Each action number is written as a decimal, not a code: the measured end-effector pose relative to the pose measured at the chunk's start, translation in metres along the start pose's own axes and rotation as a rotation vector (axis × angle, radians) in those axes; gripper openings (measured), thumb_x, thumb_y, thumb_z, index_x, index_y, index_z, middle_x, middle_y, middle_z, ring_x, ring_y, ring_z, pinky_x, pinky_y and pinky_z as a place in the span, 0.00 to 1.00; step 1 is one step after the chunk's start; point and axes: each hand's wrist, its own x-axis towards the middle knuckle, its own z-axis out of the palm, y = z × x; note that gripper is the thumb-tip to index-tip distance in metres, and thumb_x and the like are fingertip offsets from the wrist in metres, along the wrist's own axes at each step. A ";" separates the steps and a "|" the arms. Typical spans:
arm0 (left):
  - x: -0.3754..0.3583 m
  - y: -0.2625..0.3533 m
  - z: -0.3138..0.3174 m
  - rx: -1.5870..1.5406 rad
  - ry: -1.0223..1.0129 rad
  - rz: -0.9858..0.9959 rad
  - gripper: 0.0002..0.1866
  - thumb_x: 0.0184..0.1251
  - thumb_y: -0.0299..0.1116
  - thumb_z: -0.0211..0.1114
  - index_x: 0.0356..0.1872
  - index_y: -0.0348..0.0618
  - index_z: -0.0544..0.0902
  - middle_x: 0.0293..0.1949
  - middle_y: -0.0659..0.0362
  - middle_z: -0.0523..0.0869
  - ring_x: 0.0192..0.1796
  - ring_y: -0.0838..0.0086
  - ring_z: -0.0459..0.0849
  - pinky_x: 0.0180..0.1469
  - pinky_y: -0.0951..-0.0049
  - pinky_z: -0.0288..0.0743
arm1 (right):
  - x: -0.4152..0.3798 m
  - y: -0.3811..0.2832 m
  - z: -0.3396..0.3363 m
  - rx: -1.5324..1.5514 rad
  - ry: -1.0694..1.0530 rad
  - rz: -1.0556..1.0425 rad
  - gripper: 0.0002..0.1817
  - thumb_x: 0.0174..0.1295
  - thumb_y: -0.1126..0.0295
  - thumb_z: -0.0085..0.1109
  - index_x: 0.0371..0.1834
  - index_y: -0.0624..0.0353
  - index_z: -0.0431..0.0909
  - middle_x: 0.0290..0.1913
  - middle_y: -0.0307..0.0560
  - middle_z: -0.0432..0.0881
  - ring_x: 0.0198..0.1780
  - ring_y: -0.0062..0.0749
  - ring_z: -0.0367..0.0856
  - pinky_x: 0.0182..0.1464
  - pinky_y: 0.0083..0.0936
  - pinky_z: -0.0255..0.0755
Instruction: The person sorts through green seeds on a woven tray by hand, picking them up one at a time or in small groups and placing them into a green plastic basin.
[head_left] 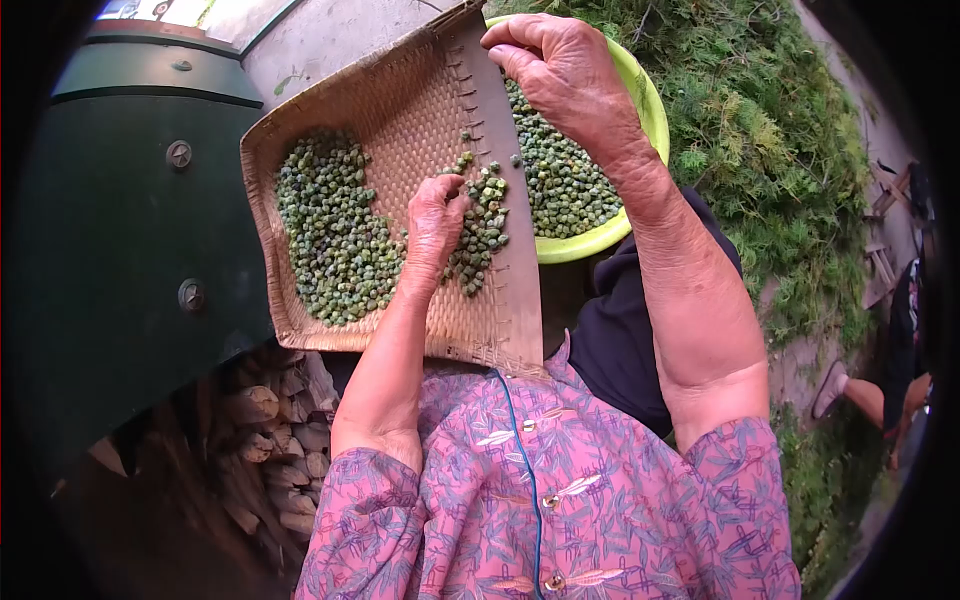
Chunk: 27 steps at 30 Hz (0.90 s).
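A big woven tray (410,110) is left of a yellow bowl (578,246). The right hand (565,75) is by the tray's far right corner, the left hand (435,222) at its middle; I can't tell if they grip. Green balls (335,240) lie in tray and bowl

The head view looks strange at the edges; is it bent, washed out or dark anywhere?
Head view: black curved edges flank an image that seems bent, as by a wide lens; head view: the extreme upper left looks washed out, while the firewood sits in dim shade; head view: the small green pieces look fairly sharp.
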 end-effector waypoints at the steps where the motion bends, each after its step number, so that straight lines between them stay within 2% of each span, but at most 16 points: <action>1: -0.005 -0.001 0.002 0.031 -0.054 0.057 0.16 0.51 0.25 0.66 0.44 0.40 0.81 0.35 0.55 0.82 0.38 0.70 0.82 0.44 0.72 0.76 | 0.000 -0.004 -0.002 0.001 -0.004 0.002 0.09 0.59 0.72 0.58 0.39 0.65 0.80 0.34 0.44 0.83 0.34 0.21 0.79 0.40 0.20 0.73; 3: -0.008 0.003 0.008 0.011 -0.091 0.089 0.16 0.50 0.25 0.66 0.44 0.41 0.80 0.36 0.53 0.81 0.38 0.66 0.82 0.44 0.70 0.76 | -0.001 -0.014 -0.005 0.122 0.010 -0.025 0.07 0.56 0.75 0.53 0.34 0.67 0.79 0.30 0.50 0.81 0.34 0.32 0.80 0.40 0.25 0.71; 5: -0.002 0.009 0.011 0.108 -0.058 0.161 0.19 0.50 0.25 0.66 0.47 0.41 0.79 0.39 0.52 0.81 0.40 0.64 0.82 0.45 0.69 0.75 | 0.000 -0.012 -0.003 0.121 0.017 -0.031 0.07 0.56 0.76 0.53 0.34 0.67 0.79 0.30 0.50 0.81 0.34 0.32 0.80 0.40 0.25 0.71; 7: 0.012 0.006 0.015 0.110 -0.031 0.205 0.23 0.49 0.23 0.64 0.51 0.42 0.77 0.41 0.53 0.81 0.41 0.67 0.82 0.46 0.71 0.75 | 0.000 -0.012 -0.001 0.123 0.023 -0.037 0.07 0.56 0.76 0.53 0.34 0.67 0.79 0.29 0.50 0.81 0.34 0.32 0.80 0.39 0.26 0.71; 9: 0.021 0.008 0.018 -0.135 0.044 0.178 0.25 0.50 0.21 0.63 0.54 0.42 0.76 0.43 0.55 0.81 0.41 0.70 0.82 0.47 0.73 0.75 | 0.000 -0.012 -0.002 0.128 0.015 -0.033 0.07 0.56 0.76 0.53 0.34 0.67 0.79 0.29 0.50 0.81 0.34 0.32 0.80 0.39 0.26 0.71; 10: 0.021 0.010 0.018 -0.224 0.036 0.097 0.23 0.52 0.19 0.61 0.53 0.42 0.77 0.43 0.56 0.82 0.41 0.72 0.82 0.48 0.75 0.75 | 0.000 -0.012 -0.002 0.129 0.014 -0.032 0.07 0.56 0.76 0.53 0.34 0.67 0.79 0.29 0.50 0.81 0.34 0.32 0.80 0.39 0.26 0.71; 11: 0.017 0.011 0.015 -0.224 0.035 0.096 0.23 0.52 0.19 0.61 0.53 0.42 0.77 0.43 0.56 0.82 0.41 0.72 0.82 0.48 0.75 0.75 | 0.000 -0.012 -0.003 0.129 0.011 -0.031 0.07 0.56 0.76 0.53 0.34 0.67 0.79 0.29 0.50 0.81 0.34 0.32 0.80 0.39 0.26 0.71; 13: -0.001 0.017 0.005 -0.168 0.034 0.106 0.18 0.54 0.20 0.61 0.48 0.41 0.80 0.41 0.56 0.82 0.41 0.72 0.82 0.48 0.75 0.75 | 0.000 -0.013 -0.003 0.129 0.008 -0.030 0.07 0.56 0.75 0.53 0.34 0.67 0.79 0.30 0.51 0.81 0.34 0.32 0.80 0.39 0.26 0.71; 14: -0.011 0.015 0.002 -0.131 0.036 0.201 0.13 0.53 0.20 0.62 0.42 0.40 0.81 0.36 0.55 0.82 0.39 0.68 0.82 0.45 0.73 0.75 | 0.000 -0.012 -0.004 0.102 0.009 -0.045 0.07 0.56 0.75 0.53 0.33 0.67 0.79 0.30 0.51 0.81 0.34 0.33 0.80 0.40 0.26 0.71; 15: -0.021 0.015 -0.001 -0.132 0.033 0.200 0.13 0.53 0.20 0.62 0.42 0.40 0.81 0.36 0.55 0.82 0.39 0.68 0.82 0.45 0.73 0.75 | 0.000 -0.012 -0.003 0.076 0.010 -0.060 0.07 0.56 0.75 0.54 0.33 0.67 0.79 0.30 0.51 0.81 0.34 0.33 0.80 0.40 0.26 0.71; 17: -0.040 0.015 -0.005 0.038 -0.180 0.158 0.11 0.53 0.22 0.64 0.40 0.40 0.81 0.33 0.53 0.81 0.38 0.63 0.81 0.42 0.71 0.75 | 0.001 -0.010 -0.001 0.090 0.009 -0.060 0.07 0.56 0.74 0.54 0.34 0.67 0.79 0.30 0.52 0.81 0.34 0.34 0.80 0.40 0.27 0.71; 19: -0.045 0.013 -0.001 -0.003 -0.217 0.173 0.11 0.52 0.22 0.63 0.39 0.40 0.81 0.32 0.53 0.80 0.38 0.60 0.81 0.42 0.68 0.74 | 0.001 -0.010 0.002 0.103 0.008 -0.062 0.08 0.57 0.74 0.54 0.34 0.67 0.79 0.30 0.52 0.81 0.34 0.35 0.80 0.40 0.27 0.71; 22: -0.033 0.018 0.008 -0.014 -0.123 0.248 0.16 0.52 0.20 0.60 0.45 0.40 0.80 0.38 0.52 0.79 0.44 0.59 0.80 0.46 0.67 0.73 | 0.001 -0.011 0.004 0.098 -0.022 -0.012 0.08 0.57 0.74 0.54 0.34 0.67 0.79 0.30 0.52 0.81 0.34 0.35 0.80 0.40 0.27 0.72; 25: -0.011 0.011 0.013 -0.042 -0.098 0.191 0.19 0.52 0.19 0.59 0.48 0.40 0.78 0.42 0.51 0.79 0.46 0.59 0.79 0.49 0.68 0.73 | 0.001 -0.010 0.006 0.053 -0.019 -0.057 0.08 0.57 0.74 0.54 0.34 0.67 0.79 0.30 0.52 0.81 0.34 0.34 0.80 0.40 0.26 0.71; 26: -0.006 0.010 0.015 -0.056 0.008 0.222 0.20 0.52 0.19 0.59 0.50 0.40 0.77 0.43 0.53 0.80 0.45 0.64 0.80 0.49 0.70 0.74 | 0.001 -0.010 0.005 0.070 -0.018 -0.058 0.08 0.56 0.74 0.54 0.34 0.67 0.79 0.30 0.51 0.81 0.34 0.33 0.80 0.40 0.26 0.71; 27: -0.006 0.010 0.012 -0.054 0.010 0.222 0.20 0.52 0.19 0.59 0.50 0.40 0.77 0.43 0.53 0.80 0.45 0.64 0.80 0.49 0.70 0.74 | 0.001 -0.010 0.005 0.087 -0.018 -0.059 0.07 0.56 0.75 0.54 0.34 0.67 0.79 0.30 0.51 0.81 0.34 0.32 0.80 0.40 0.25 0.71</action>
